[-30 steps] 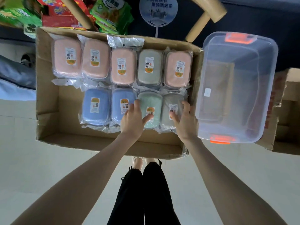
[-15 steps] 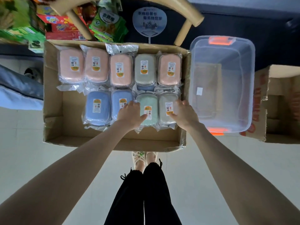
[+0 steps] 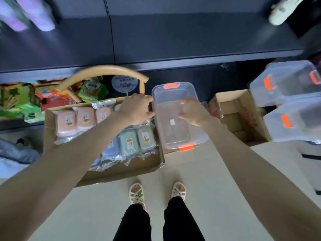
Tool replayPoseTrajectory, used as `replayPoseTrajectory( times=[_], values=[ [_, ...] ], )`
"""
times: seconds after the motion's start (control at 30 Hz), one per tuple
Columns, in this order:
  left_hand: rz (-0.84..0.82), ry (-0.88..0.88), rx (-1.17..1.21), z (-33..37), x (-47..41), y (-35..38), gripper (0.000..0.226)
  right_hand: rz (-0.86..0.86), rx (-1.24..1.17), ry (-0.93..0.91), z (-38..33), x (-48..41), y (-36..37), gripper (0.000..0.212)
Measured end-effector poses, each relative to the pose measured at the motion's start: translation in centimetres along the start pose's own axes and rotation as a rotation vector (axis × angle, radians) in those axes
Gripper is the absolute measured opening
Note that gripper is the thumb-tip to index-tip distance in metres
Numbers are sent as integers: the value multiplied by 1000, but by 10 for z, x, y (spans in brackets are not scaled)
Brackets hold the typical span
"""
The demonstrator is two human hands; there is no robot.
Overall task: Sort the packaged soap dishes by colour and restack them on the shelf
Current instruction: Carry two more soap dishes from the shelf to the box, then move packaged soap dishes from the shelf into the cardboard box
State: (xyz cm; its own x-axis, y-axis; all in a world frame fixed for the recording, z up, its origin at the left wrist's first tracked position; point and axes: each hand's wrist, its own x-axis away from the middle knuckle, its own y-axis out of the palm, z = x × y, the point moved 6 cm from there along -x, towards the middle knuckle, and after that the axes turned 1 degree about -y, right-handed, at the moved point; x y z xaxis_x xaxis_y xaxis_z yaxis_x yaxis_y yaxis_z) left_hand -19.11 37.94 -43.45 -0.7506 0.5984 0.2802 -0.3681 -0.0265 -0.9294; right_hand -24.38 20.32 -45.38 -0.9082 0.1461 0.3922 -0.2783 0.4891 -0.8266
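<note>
- Pale tiled floor (image 3: 217, 188) underfoot, and a long dark shelf (image 3: 173, 40) runs across the top of the view at 12 o'clock. Its near boards are mostly bare, which is where the sorted stacks should end up.
- At 9 o'clock sits an open cardboard box (image 3: 121, 173), and there are the soap dishes (image 3: 66, 121), each in a crinkly clear bag.
- Pink ones line the box's far row. The near row holds blue, then a green one (image 3: 129, 142), then a grey one (image 3: 146, 137) nearest the box's 3 o'clock wall. The colours look partly grouped but not yet stacked.
- Touching that wall is a clear tub (image 3: 180, 134), empty, with orange clips (image 3: 186, 147) at its 12 and 6 o'clock ends.
- The left hand (image 3: 137, 110) reaches across the box, fingers curled round the tub's 9 o'clock rim.
- The right hand (image 3: 192, 113) hooks over the 3 o'clock rim, fingertips (image 3: 180, 117) showing inside through the plastic.
- One hand on each long side makes sense: a wide, light tub stays level that way. The likely plan is to lift or shift it as a carrier for one colour.
- A curved wooden chair (image 3: 102, 70) back arches behind the box at 11 o'clock, with bright snack packets (image 3: 52, 98) beyond it.
- At 3 o'clock waits a second box (image 3: 239, 119), and past it more spare tubs (image 3: 291, 84), blurred.
- The view is smeared, so how tight either grip is cannot be told.
</note>
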Motion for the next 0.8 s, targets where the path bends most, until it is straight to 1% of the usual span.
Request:
replayPoseTrajectory(
  times=[0.17,0.33,0.47,0.63,0.8],
  values=[
    [155,62,-150,93,-20,-78,57,159,46,8,44,40,-116,47],
    [297,106,-126,199,-35,-129,57,283,122,-25,110,83,-221,51],
    [383,144,-112,274,-48,-159,61,391,165,-47,159,112,-297,54],
    [470,196,-133,344,-70,-213,62,460,194,-73,193,130,-373,58],
    [547,220,-167,387,-107,-272,62,562,216,-99,212,122,-451,58]
  ],
)
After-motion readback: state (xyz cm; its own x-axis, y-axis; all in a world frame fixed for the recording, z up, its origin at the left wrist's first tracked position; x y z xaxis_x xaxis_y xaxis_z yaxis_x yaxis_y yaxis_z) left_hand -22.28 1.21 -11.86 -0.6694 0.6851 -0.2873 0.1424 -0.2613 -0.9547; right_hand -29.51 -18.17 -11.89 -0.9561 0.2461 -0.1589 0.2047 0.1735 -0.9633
